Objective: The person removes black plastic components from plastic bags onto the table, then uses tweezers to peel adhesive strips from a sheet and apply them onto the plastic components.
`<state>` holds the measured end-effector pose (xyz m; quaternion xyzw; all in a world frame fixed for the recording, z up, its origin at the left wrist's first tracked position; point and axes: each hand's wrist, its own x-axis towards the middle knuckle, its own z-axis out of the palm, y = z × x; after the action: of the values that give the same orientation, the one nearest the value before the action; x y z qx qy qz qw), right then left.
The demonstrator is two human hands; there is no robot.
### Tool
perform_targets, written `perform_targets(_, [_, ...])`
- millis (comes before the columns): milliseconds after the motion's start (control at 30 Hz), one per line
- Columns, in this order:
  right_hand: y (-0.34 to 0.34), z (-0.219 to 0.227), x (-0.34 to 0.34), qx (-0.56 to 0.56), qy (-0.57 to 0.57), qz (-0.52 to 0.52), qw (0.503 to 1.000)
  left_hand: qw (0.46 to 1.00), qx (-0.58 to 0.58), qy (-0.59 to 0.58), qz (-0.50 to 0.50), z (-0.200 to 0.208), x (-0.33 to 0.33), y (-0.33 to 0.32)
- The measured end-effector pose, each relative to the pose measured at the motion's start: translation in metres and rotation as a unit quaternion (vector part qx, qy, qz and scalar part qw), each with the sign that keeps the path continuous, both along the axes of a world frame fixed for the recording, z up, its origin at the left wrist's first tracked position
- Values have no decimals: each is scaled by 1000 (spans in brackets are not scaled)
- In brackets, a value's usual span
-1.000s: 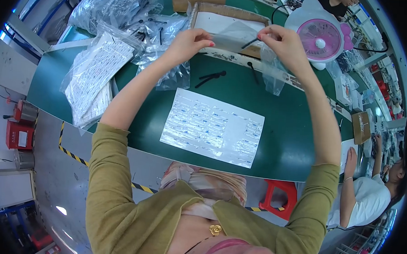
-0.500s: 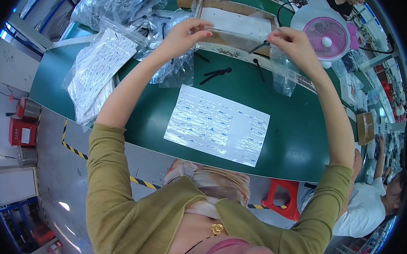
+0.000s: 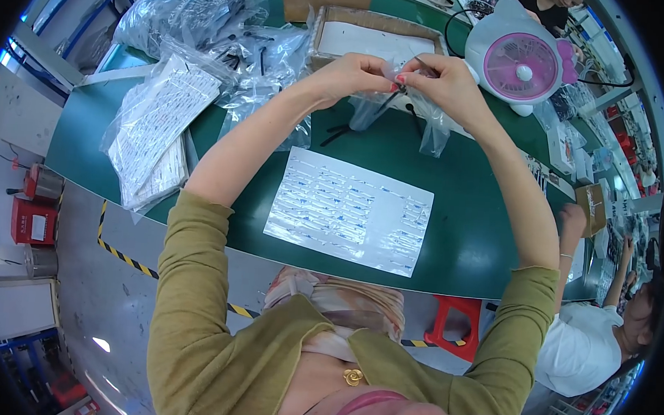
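Observation:
My left hand [image 3: 357, 78] and my right hand [image 3: 447, 87] meet above the far part of the table, their fingers pinched together. Between the fingertips is a thin black cable-like piece [image 3: 389, 101]; its exact kind is too small to tell. Clear plastic film [image 3: 434, 135] hangs beneath my right hand, and a slim dark object [image 3: 426, 66] sticks out of its fingers. Below the hands, other black pieces [image 3: 335, 135] lie on the green table. Nearer to me is a white sheet [image 3: 347, 211] with rows of shiny strips with blue marks.
A shallow box [image 3: 384, 42] with white lining stands behind the hands. Clear bags [image 3: 188, 16] and stacked white sheets [image 3: 159, 113] lie at the left. A pink and white fan [image 3: 519, 67] stands far right. A co-worker [image 3: 586, 348] sits at the right, beside a red stool [image 3: 454, 325].
My left hand has moved right and my right hand slightly left and down, bringing them together at the black piece. The view has shifted slightly.

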<state>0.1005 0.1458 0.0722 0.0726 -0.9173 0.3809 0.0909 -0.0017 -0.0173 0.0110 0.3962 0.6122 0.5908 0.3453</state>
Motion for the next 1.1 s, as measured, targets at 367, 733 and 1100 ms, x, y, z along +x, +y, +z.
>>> perform_targets(367, [-6,-19,-2,39,43,-42,997,997,-3,33,71,-3,7,0])
perform_targets(733, [-16,-18,1,31,47,-43,997,997,-46,45,42,-1,5,-5])
perform_targets(1100, [-3,8,9,-65,98,-103,988,945,-166,277,60,-5,-14,-49])
